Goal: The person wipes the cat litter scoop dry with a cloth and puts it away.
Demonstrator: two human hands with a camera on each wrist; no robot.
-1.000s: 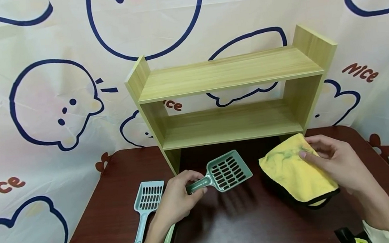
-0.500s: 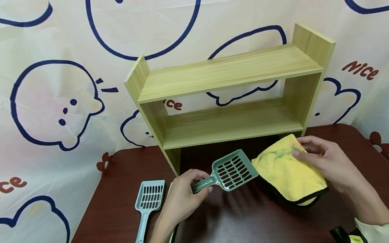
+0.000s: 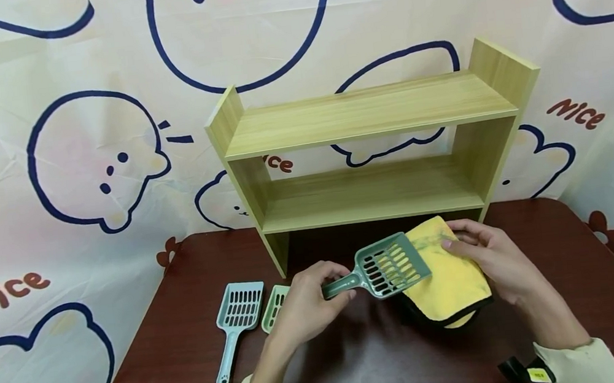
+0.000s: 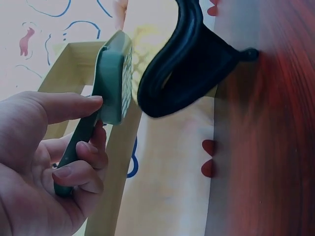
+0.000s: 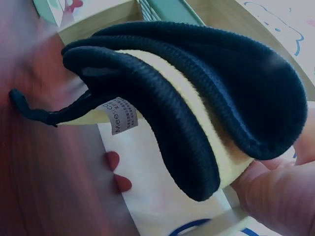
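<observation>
My left hand [image 3: 309, 305] grips the handle of a dark green slotted litter scoop [image 3: 394, 266], its head pointing right above the table. In my right hand [image 3: 494, 260] is a folded yellow cloth [image 3: 454, 279] with black edging, pinched at its upper right side. The scoop's head overlaps the cloth in the head view, yellow showing through the slots. Seen from the left wrist, the slotted face of the scoop [image 4: 112, 83] is right at the cloth [image 4: 187, 64]. The right wrist view shows the cloth's dark underside [image 5: 246, 88] and a white label [image 5: 120, 117].
A light blue slotted scoop [image 3: 235, 330] lies on the dark red-brown table [image 3: 166, 341] at the left. Beside it a pale green scoop [image 3: 275, 308] is partly hidden by my left arm. Behind stands a two-tier wooden shelf [image 3: 375, 206], against a bear-patterned backdrop [image 3: 97, 261].
The scoop has moved right and the cloth left, so the two now overlap in the head view. Both hands keep their holds. The pale green scoop's head has come into sight.
</observation>
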